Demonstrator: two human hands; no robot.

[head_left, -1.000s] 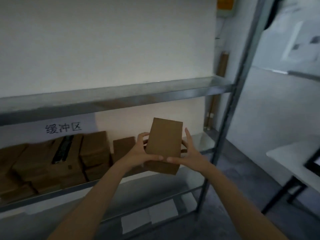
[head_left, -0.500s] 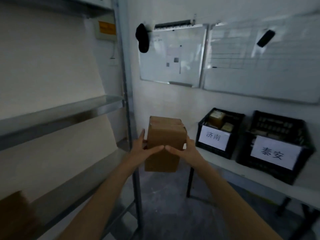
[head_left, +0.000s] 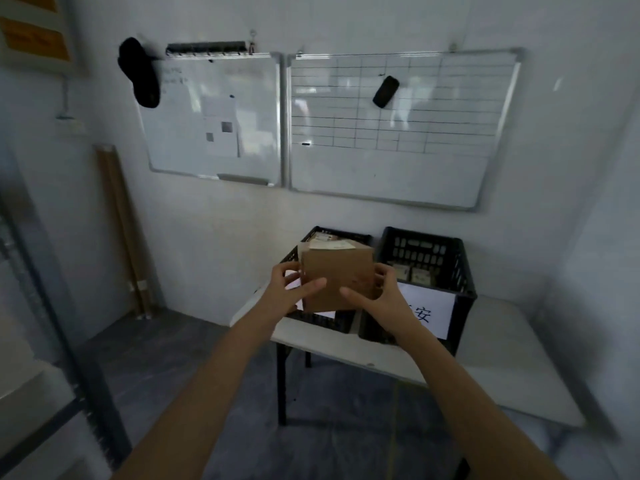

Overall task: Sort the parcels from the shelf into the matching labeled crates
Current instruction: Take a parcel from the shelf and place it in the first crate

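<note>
Before the crates (head_left: 426, 251), left grip (head_left: 291, 289) and right grip (head_left: 388, 296) each clasp a side edge of the parcel (head_left: 337, 275). Its cardboard looks stiff, light, not slippery, so the sides suit holding.

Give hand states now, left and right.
Left hand: holding the cardboard parcel by its left side.
Right hand: holding the same parcel by its right side.

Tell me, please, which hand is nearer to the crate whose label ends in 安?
Right. The right hand grips the parcel by its right edge, overlapping the label on that crate in view. The left hand grips the left edge, in front of the other crate.
</note>
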